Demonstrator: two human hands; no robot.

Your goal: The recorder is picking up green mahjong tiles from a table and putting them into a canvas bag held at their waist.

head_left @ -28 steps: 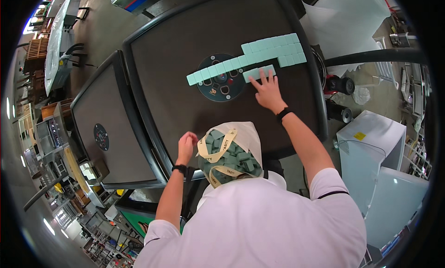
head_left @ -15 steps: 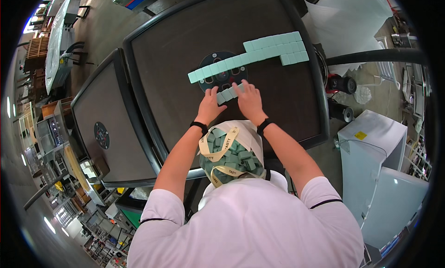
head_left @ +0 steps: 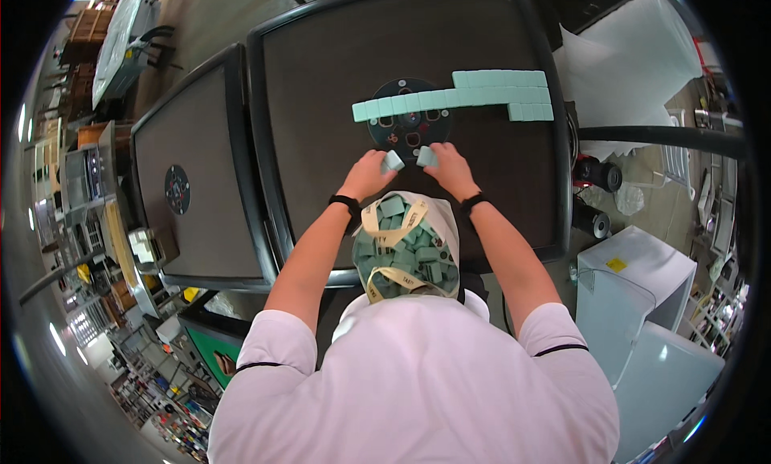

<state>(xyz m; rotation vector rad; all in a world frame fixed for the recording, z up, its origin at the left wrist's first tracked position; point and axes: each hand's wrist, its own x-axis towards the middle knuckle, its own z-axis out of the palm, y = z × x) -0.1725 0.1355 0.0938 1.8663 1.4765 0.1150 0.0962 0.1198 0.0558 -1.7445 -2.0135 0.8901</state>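
Several pale green mahjong tiles lie packed side by side on the dark tabletop, as one long row with shorter rows against it at the right end. My left hand pinches a mahjong tile just below the round centre panel. Opposite it, my right hand grips another mahjong tile. A gap separates the two hands. Whether more tiles are hidden in the fingers I cannot tell. In front of my body, a bag with printed straps holds many loose green tiles.
A raised black rim borders the table. Close by on the left is a second dark table. To the right are a black bar, white sheeting, dark round machine parts and a white cabinet.
The short row of tiles between my hands is no longer there. My hands have drawn apart, each now with a tile. The whole view has turned and shifted slightly.
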